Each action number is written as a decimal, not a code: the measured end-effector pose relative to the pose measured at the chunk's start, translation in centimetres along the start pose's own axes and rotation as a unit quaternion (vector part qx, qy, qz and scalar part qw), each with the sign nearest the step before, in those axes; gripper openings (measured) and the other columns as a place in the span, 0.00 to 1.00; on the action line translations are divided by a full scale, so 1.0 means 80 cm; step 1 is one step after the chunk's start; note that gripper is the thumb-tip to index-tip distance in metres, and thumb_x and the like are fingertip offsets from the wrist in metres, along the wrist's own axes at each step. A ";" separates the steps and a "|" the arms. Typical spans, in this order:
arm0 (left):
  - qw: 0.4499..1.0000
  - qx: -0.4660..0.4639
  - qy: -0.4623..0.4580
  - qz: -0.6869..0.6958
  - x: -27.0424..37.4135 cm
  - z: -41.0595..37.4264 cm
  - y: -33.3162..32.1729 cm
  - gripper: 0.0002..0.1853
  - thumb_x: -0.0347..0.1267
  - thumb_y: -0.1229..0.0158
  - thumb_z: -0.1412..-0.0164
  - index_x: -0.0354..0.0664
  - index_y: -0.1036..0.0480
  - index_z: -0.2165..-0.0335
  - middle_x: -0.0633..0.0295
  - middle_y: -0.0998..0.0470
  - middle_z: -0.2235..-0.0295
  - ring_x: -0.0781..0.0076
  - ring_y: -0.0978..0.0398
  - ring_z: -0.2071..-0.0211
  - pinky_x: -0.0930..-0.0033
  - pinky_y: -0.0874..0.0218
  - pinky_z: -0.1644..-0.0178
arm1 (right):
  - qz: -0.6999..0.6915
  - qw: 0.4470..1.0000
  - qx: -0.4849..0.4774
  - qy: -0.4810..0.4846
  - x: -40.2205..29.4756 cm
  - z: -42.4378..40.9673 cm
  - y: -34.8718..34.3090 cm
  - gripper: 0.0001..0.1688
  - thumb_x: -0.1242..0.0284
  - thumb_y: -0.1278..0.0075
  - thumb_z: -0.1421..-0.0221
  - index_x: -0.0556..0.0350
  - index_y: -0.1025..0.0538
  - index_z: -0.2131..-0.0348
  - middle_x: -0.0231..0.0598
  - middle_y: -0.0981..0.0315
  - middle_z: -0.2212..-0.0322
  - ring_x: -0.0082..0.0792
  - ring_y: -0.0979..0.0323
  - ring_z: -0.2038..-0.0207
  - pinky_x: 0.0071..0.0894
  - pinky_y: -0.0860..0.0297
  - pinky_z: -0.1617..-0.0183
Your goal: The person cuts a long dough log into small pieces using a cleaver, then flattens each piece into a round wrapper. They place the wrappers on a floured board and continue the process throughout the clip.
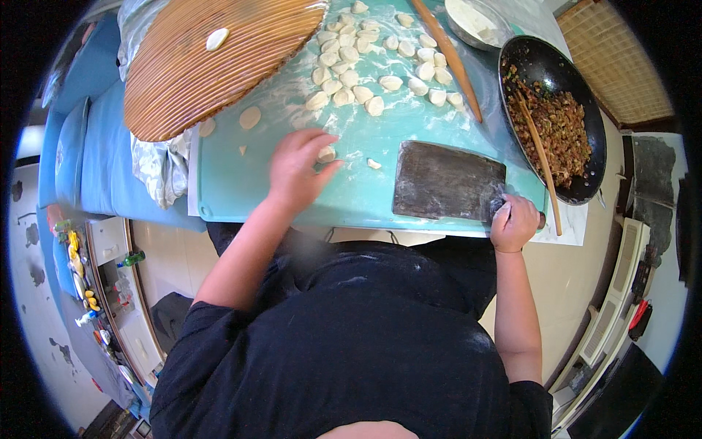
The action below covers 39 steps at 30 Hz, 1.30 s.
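On a floured green mat, my left hand curves with fingers apart around a small dough piece; whether they touch is unclear. My right hand grips the handle of a cleaver, its broad blade lying flat on the mat. Between them lies a smaller dough scrap. Many floured dough pieces are grouped farther back. A flat dough round and a tiny triangular scrap lie left of my left hand. One pale dough piece rests on a ridged round tray.
At the right, a black pan holds chopped filling and wooden chopsticks. A wooden rolling pin lies beside the dough pieces. A bowl of flour stands at the back. A blue sofa is at the left.
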<state>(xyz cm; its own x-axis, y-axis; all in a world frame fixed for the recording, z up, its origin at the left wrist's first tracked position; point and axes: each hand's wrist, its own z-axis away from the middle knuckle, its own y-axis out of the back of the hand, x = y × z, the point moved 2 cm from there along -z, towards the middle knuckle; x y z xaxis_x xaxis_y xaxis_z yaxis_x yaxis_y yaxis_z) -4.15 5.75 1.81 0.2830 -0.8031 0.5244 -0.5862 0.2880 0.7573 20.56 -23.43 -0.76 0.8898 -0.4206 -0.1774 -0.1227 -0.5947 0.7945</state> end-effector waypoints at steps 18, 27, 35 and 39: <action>0.955 -0.079 0.133 0.253 0.034 0.036 -0.019 0.09 0.24 0.43 0.47 0.41 0.27 0.65 0.62 0.26 0.70 0.70 0.27 0.68 0.73 0.35 0.67 | 0.015 1.000 -0.015 0.000 0.003 0.005 -0.005 0.10 0.72 0.58 0.56 0.55 0.26 0.73 0.43 0.28 0.76 0.46 0.32 0.73 0.43 0.38 0.67; 0.698 -0.060 0.382 0.603 0.055 0.034 0.008 0.08 0.25 0.43 0.45 0.34 0.28 0.64 0.59 0.25 0.68 0.73 0.26 0.67 0.72 0.34 0.63 | 0.056 0.997 -0.005 0.055 -0.038 -0.024 0.017 0.10 0.72 0.49 0.56 0.52 0.26 0.69 0.40 0.29 0.71 0.43 0.32 0.66 0.39 0.38 0.59; 0.688 -0.079 0.347 0.632 0.089 0.041 0.024 0.08 0.26 0.43 0.44 0.35 0.28 0.65 0.59 0.25 0.69 0.75 0.26 0.68 0.76 0.34 0.64 | -0.497 0.825 -0.243 -0.113 -0.216 -0.093 0.021 0.15 0.78 0.45 0.55 0.58 0.25 0.63 0.39 0.28 0.69 0.28 0.30 0.66 0.25 0.33 0.63; 0.696 -0.067 0.329 0.635 0.085 0.058 0.025 0.07 0.25 0.43 0.44 0.34 0.28 0.65 0.61 0.24 0.70 0.77 0.27 0.68 0.76 0.34 0.64 | -0.537 0.789 -0.256 -0.154 -0.236 -0.087 0.006 0.11 0.78 0.44 0.55 0.59 0.24 0.66 0.37 0.28 0.69 0.24 0.30 0.69 0.22 0.33 0.65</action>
<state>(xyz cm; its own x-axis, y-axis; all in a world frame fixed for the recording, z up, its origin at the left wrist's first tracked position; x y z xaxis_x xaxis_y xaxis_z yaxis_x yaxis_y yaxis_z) -6.90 -1.56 5.12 -0.0871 0.5431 0.8352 -0.6166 0.6291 -0.4734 6.79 -11.00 7.03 0.2016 -0.0555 -0.9779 0.8932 -0.3992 0.2068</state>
